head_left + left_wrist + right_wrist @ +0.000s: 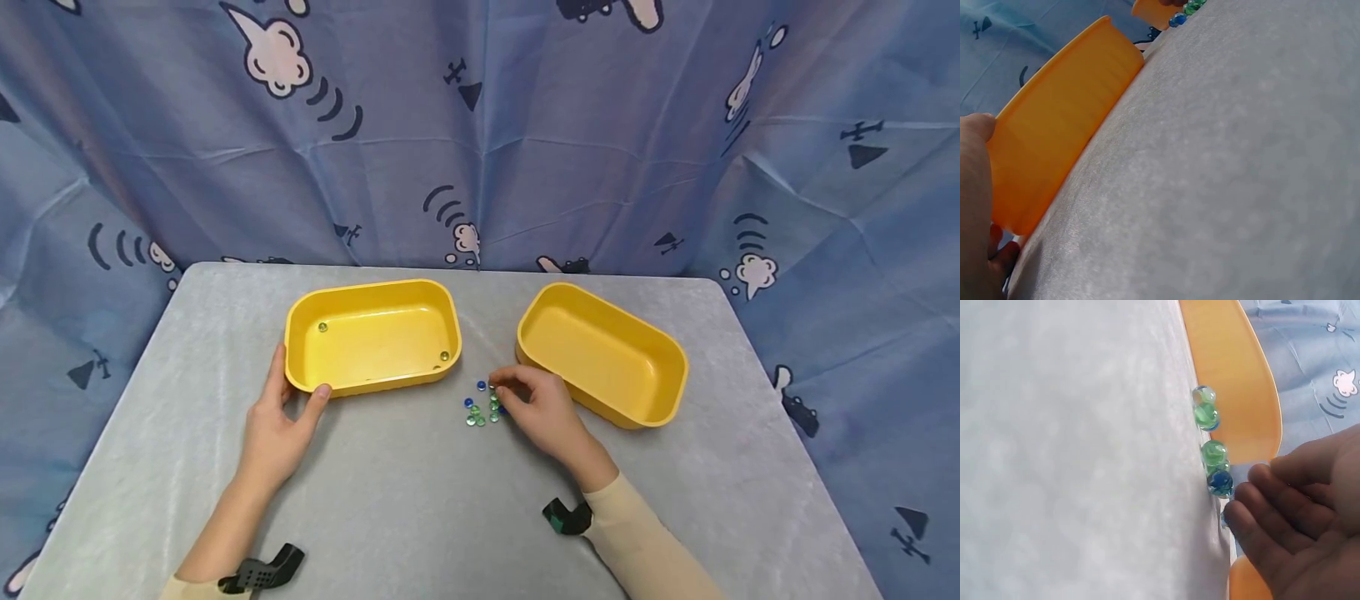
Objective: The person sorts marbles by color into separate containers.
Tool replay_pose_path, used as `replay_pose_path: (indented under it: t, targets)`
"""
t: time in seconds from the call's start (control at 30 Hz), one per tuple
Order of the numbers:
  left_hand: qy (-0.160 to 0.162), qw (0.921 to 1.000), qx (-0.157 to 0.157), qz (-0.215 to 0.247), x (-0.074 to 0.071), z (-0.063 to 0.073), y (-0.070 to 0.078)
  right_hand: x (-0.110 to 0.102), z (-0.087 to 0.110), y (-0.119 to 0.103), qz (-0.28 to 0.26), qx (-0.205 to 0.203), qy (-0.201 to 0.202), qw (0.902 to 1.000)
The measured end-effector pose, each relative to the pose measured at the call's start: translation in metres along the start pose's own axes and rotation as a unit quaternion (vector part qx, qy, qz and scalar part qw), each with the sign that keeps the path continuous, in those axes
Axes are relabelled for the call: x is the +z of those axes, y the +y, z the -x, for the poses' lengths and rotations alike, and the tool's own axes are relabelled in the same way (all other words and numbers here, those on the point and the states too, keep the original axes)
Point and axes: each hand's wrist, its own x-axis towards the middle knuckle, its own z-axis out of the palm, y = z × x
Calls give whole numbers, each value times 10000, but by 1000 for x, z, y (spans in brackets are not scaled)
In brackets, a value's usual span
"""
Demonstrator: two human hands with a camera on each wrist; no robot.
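Observation:
My left hand holds the near left corner of a yellow rectangular plastic tub, thumb at the front wall and fingers round the left side. A few glass marbles lie inside that tub. Between the tubs, on the table, sits a loose cluster of green and blue marbles. Over the cluster's right edge is my right hand, with a small marble showing between thumb and index fingertip. In the right wrist view its fingertips are close together beside a blue marble, and the pinched marble is hidden.
A second yellow tub stands at an angle just behind and right of my right hand. The grey cloth-covered table ends at a blue patterned curtain at the back and sides.

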Motion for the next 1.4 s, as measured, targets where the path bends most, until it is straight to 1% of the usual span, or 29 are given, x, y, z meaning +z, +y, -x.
replay_pose_path:
  t: [0.23,0.6,1.1,1.4]
  targets:
    - [-8,10000,-23,-24,-2,0,0,4,0,6,156,118,-45,9998]
    - [58,9999,44,-74,-2,1,-2,5,-3,14,343,117,-176,9992]
    - [52,9999,107,-7,1,-3,-2,2,-5,14,394,207,-385,9983]
    - [-19,10000,-3,30,0,-2,-2,0,-7,15,382,188,-552,9976]
